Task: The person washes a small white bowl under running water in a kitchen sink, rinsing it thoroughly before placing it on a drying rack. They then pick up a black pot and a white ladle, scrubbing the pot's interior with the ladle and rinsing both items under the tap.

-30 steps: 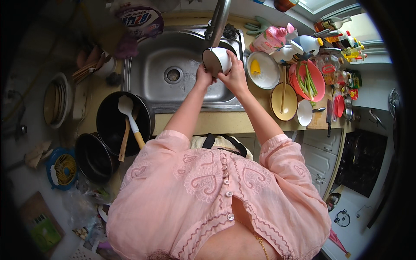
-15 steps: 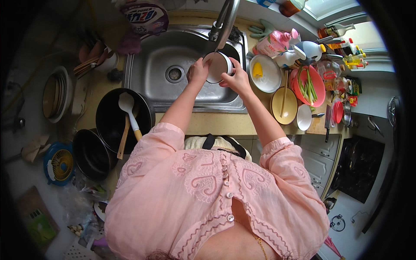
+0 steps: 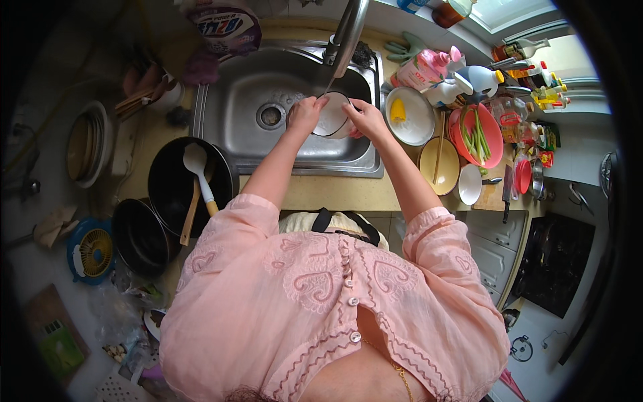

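Observation:
Over the right part of a steel sink (image 3: 231, 100), a white bowl with a dark rim (image 3: 331, 115) is held between my two hands. My left hand (image 3: 306, 115) grips its left edge, thumb at the rim. On the opposite side, my right hand (image 3: 367, 120) clasps the bowl with the thumb on the rim and the other fingers behind it. The faucet (image 3: 349, 40) comes down just above the bowl, and a thin stream of water seems to run from it. The sink's drain (image 3: 270, 116) lies left of my left hand.
On the right stand a white bowl with a yellow piece (image 3: 418, 120), a yellow bowl with chopsticks (image 3: 447, 174), a red basin of green stalks (image 3: 492, 137), and a knife (image 3: 507, 194). Black pots (image 3: 157, 171) with a white ladle (image 3: 195, 161) sit at left. Bottles (image 3: 483, 77) line the window.
The bowl has turned in my hands, so its opening now faces up more toward me. Both hands have shifted slightly around its rim.

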The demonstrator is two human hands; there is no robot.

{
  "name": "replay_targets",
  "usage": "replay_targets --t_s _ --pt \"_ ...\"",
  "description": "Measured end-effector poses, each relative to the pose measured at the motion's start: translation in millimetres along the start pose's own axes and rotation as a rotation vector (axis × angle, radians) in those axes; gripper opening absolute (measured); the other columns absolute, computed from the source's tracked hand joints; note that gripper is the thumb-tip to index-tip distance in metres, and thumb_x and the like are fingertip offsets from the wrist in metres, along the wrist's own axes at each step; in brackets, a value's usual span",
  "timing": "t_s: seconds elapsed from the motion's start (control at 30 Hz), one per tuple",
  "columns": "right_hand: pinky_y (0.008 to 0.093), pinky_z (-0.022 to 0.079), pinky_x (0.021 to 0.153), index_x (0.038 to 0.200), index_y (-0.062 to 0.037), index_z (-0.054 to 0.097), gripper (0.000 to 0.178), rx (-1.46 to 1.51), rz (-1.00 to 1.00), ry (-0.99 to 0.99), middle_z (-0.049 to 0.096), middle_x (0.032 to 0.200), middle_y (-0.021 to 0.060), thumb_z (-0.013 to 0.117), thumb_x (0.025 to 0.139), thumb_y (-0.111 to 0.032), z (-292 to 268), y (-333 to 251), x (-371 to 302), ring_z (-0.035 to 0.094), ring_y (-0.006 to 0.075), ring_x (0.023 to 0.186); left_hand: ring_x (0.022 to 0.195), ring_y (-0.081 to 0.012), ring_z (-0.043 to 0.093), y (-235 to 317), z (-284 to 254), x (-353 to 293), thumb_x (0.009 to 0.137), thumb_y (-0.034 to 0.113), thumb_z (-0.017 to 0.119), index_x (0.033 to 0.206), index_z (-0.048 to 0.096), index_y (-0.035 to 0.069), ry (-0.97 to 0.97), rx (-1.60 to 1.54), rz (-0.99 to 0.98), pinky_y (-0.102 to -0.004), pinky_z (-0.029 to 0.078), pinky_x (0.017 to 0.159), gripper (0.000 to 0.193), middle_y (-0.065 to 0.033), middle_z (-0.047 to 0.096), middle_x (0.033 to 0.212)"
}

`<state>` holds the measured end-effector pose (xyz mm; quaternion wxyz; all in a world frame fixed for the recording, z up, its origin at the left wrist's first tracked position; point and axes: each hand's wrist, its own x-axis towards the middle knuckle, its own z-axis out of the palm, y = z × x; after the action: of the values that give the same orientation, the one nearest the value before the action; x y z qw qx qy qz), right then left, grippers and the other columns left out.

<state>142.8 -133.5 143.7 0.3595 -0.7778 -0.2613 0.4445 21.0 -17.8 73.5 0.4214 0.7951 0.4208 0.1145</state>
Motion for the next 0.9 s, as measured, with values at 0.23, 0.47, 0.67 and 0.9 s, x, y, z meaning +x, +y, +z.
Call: replay_targets --t_s 0.23,0.47,0.67,0.9 --pt "0.0292 0.053 0.046 0.137 -0.0017 0.023 0.082 -0.052 -0.2 0.132 0.062 0.093 0.0185 0.067 0.074 -0.03 25 2 -8 0.065 0.0193 0.061 0.048 -0.0225 0.063 -8 23 -12 0.089 0.016 0.043 0.091 0.057 -0.007 -0.106 -0.606 -0.294 -0.031 0.049 0.038 0.027 -0.0189 0.064 0.069" --pt "0.0285 0.055 0.051 0.131 0.0017 0.035 0.067 0.052 -0.171 0.028 0.064 0.079 0.0177 0.06 0.071 -0.014 20 -3 -6 0.065 0.019 0.056 0.084 -0.037 0.062 -4 19 -12 0.082 0.012 0.054 0.114 0.043 0.011 0.248 -0.274 0.079 -0.0411 0.053 0.054 0.034 -0.0172 0.064 0.083" --pt "0.0282 0.054 0.048 0.127 0.0003 0.043 0.059 0.138 -0.039 0.036 0.063 0.07 0.0134 0.059 0.074 -0.021 12 -11 -8 0.064 0.0186 0.053 0.084 -0.0431 0.057 -1 -6 8 0.087 0.028 0.051 0.098 0.054 0.007 0.089 0.139 0.074 -0.0506 0.044 0.068 0.024 -0.0238 0.061 0.082" --pt "0.0258 0.052 0.047 0.125 -0.0031 0.048 0.061 -0.053 0.015 -0.094 0.063 0.071 0.01 0.063 0.076 -0.035 -1 2 6 0.062 0.0161 0.052 0.086 -0.0409 0.059 -20 26 -7 0.086 0.019 0.052 0.109 0.049 0.01 0.233 -0.184 0.459 -0.0483 0.046 0.074 0.025 -0.0217 0.062 0.09"
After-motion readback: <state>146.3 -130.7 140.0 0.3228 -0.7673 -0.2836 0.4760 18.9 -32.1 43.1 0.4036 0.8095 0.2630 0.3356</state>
